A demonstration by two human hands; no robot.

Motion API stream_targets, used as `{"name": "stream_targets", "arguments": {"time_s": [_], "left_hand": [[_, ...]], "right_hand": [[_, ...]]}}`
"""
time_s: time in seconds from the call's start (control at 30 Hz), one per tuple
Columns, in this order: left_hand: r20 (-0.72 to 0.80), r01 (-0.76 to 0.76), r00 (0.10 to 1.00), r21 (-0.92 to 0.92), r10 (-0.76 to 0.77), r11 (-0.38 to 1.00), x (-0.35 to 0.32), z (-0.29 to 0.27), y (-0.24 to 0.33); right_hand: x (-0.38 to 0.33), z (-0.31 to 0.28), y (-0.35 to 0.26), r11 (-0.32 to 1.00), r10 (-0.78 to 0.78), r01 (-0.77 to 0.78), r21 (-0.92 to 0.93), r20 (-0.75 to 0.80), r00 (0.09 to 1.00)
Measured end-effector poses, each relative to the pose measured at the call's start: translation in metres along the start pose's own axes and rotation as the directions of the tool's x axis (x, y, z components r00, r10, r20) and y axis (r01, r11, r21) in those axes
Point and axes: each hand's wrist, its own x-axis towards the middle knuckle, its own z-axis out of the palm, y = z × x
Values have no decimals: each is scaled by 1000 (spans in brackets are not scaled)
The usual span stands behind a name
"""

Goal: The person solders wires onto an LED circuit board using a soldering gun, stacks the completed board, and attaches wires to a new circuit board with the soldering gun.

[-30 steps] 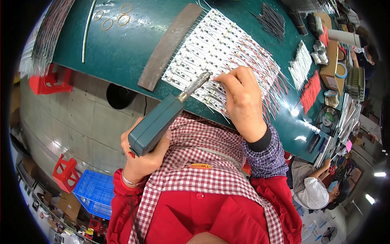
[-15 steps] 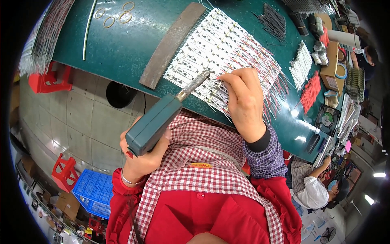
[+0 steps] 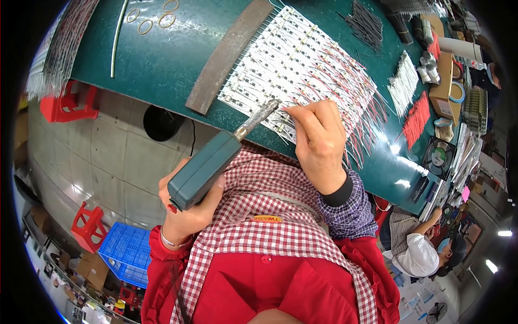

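Observation:
My left hand grips a teal soldering iron whose metal tip points at the near edge of a panel of white circuit strips on the green table. My right hand rests on the panel's near edge, fingers pinched on a thin wire beside the tip. Red and white wires trail off the strips to the right. A grey metal bar lies along the panel's left side.
Bundles of white wires and red wires lie right of the panel, black ones behind. Rubber bands at far left. Red stools, a blue crate on the floor. Another person sits at right.
The iron's tip has stayed at the panel's near edge; both hands have shifted only slightly.

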Motion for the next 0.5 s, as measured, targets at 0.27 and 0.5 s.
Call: {"name": "stream_targets", "arguments": {"time_s": [0.27, 0.5], "left_hand": [[32, -3, 999, 21, 3, 1000, 1, 1, 0], [69, -22, 997, 100, 15, 995, 2, -1, 4]], "right_hand": [[0, -1, -1, 1000, 7, -7, -4, 17, 1000], [0, -2, -2, 1000, 3, -2, -20, 36, 999]]}}
